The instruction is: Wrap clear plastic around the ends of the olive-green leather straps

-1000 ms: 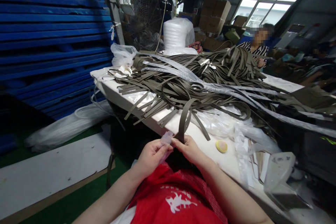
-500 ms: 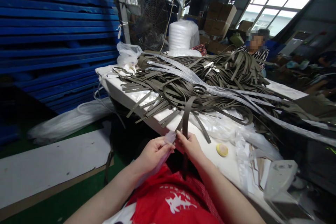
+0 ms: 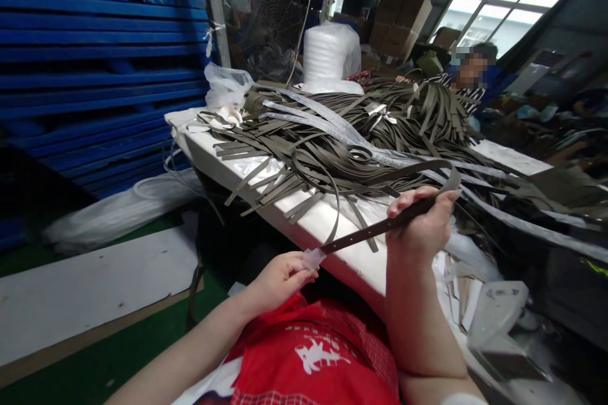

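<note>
A dark olive strap [image 3: 357, 237] with a row of small holes stretches between my two hands. My left hand [image 3: 282, 277] is closed, pinching a thin translucent plastic sleeve [image 3: 314, 259] at the strap's lower left end. How far the strap runs inside the sleeve is hidden by my fingers. Raised over the table's right part, my right hand [image 3: 420, 228] has its fingers wrapped round the strap. From there the strap loops back toward a big heap of similar straps [image 3: 332, 161] on the white table [image 3: 213, 158].
Long clear plastic strips [image 3: 327, 130] lie across the heap. A white roll [image 3: 327, 57] stands behind it, and a co-worker [image 3: 468, 79] sits at the far side. Blue pallets [image 3: 104, 63] are stacked at left. A clear plastic bundle [image 3: 118, 209] and a white board [image 3: 95, 291] lie on the floor.
My right hand has moved up and right from beside my left hand, with the strap now drawn straight between them. My left hand stays on the plastic sleeve, almost in place.
</note>
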`<state>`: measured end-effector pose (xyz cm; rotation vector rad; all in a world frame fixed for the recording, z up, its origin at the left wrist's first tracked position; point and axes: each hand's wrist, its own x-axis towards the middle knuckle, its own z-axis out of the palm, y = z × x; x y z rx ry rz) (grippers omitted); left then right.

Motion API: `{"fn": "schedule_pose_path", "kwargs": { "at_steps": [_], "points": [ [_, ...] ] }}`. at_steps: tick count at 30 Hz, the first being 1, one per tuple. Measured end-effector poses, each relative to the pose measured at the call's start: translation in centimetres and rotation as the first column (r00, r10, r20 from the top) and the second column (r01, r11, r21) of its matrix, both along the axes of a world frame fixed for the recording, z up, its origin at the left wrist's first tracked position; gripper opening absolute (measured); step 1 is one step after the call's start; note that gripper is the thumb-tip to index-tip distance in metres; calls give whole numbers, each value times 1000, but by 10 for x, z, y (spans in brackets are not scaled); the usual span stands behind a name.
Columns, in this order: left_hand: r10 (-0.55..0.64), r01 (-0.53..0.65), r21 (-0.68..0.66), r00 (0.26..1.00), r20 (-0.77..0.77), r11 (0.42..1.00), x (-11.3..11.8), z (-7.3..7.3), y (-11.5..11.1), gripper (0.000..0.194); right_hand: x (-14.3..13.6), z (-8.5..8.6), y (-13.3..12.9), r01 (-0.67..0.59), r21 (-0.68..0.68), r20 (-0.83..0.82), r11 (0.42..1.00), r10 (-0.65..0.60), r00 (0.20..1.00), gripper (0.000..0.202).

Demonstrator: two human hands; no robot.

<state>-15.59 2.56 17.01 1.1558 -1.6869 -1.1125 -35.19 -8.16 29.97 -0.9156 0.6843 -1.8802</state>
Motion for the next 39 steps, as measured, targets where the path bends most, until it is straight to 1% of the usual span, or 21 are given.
{"fn": "schedule_pose_path", "kwargs": {
  "at_steps": [4, 7, 12, 16, 22, 30, 34, 39],
  "points": [
    [-15, 16, -28, 999, 33, 999, 2, -3, 0, 26, -3, 3, -4, 13, 27, 35, 1000, -14, 999, 44],
    [-17, 18, -29, 999, 33, 999, 4, -5, -1, 26, -3, 3, -5, -1, 43, 55, 999, -1, 998, 44],
    [-36, 36, -5, 998, 44, 999, 3, -3, -2, 28, 6, -4, -3, -49, 56, 34, 997, 47, 998, 45],
    [-60, 62, -28, 996, 71, 998, 4, 0, -2, 28, 6, -8, -4, -94, 110, 49, 990, 89, 995, 45],
    [-83, 86, -58, 995, 50, 995, 8, 6, -4, 29, -1, -6, -9, -138, 182, 105, 974, 120, 987, 44],
    [-122, 124, -75, 992, 35, 989, 7, -1, -5, 25, -7, -6, -12, -156, 190, 136, 969, 131, 982, 41],
    [-107, 107, -64, 994, -1, 992, 7, 2, -5, 26, -10, -7, -12, -155, 181, 130, 971, 133, 983, 41],
    [-100, 99, -63, 995, -4, 993, 7, 4, -6, 27, -8, -3, -9, -160, 220, 150, 962, 128, 980, 43]
  ]
}}
